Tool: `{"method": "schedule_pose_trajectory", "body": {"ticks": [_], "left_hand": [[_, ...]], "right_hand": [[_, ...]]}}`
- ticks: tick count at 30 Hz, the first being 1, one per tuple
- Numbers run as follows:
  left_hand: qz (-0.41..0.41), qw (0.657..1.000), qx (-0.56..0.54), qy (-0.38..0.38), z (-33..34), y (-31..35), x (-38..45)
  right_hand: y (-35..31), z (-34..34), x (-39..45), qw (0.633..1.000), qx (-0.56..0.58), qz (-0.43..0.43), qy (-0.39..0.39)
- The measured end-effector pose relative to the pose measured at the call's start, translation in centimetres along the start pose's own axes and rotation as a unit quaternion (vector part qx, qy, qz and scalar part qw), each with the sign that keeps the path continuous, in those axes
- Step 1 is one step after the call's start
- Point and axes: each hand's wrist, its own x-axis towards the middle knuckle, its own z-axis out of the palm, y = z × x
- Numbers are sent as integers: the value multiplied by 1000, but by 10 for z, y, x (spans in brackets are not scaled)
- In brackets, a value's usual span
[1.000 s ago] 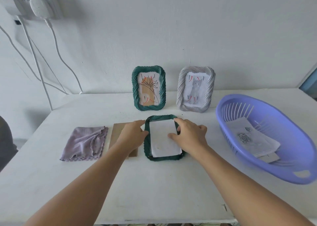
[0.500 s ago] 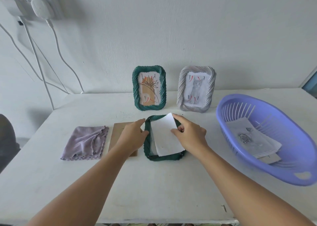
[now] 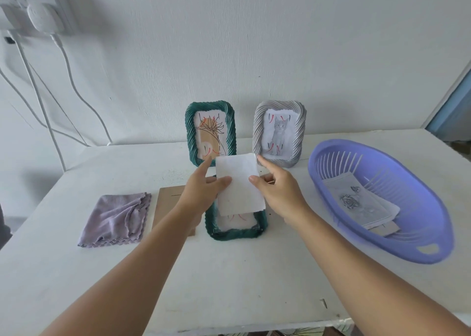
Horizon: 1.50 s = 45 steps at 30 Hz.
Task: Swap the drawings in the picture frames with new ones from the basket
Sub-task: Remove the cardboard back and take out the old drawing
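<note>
At frame centre, we hold a white sheet [image 3: 239, 186] in both hands above a green frame [image 3: 235, 230] lying flat on the table [image 3: 229, 279].

Left hand [image 3: 201, 191] pinches the sheet's left edge, thumb on the near face, index finger pointing up past the top corner; right hand [image 3: 276, 191] pinches the right edge the same way, index finger extended. The sheet tilts, blank side to us, its lower edge overlapping the flat frame, where red marks show inside the opening. Left of that frame, partly under our forearm, lies a brown backing board [image 3: 168, 205]; further left, a folded lilac cloth [image 3: 116, 219]. At upper centre stand a second green frame [image 3: 190, 134] with a flower drawing and a grey frame [image 3: 299, 136] with a cat drawing, against the wall. At right, the purple basket [image 3: 433, 223] holds drawings [image 3: 362, 205], the top one showing a rose.
</note>
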Motion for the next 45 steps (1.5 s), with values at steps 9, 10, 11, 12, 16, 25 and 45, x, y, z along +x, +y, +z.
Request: {"method": "schedule_pose_trajectory", "body": {"ticks": [9, 10, 11, 12, 16, 25, 45], "left_hand": [[51, 994, 99, -12, 32, 1, 1], [54, 993, 104, -16, 39, 1, 2], [53, 993, 104, -21, 47, 2, 3], [48, 993, 105, -25, 55, 3, 3], [36, 988, 144, -30, 88, 2, 6], [26, 970, 235, -54, 153, 1, 18], [51, 965, 252, -44, 158, 8, 22]], "right_hand": [[-31, -68, -18, 937, -308, -118, 117], [-31, -80, -19, 929, -342, -90, 110], [-29, -91, -21, 924, -366, -52, 97], [-26, -101, -24, 924, -374, -9, 79], [-12, -125, -41, 935, -342, 96, 7], [-6, -142, -43, 967, -237, 41, 87], [20, -141, -43, 979, -176, 80, 67]]}}
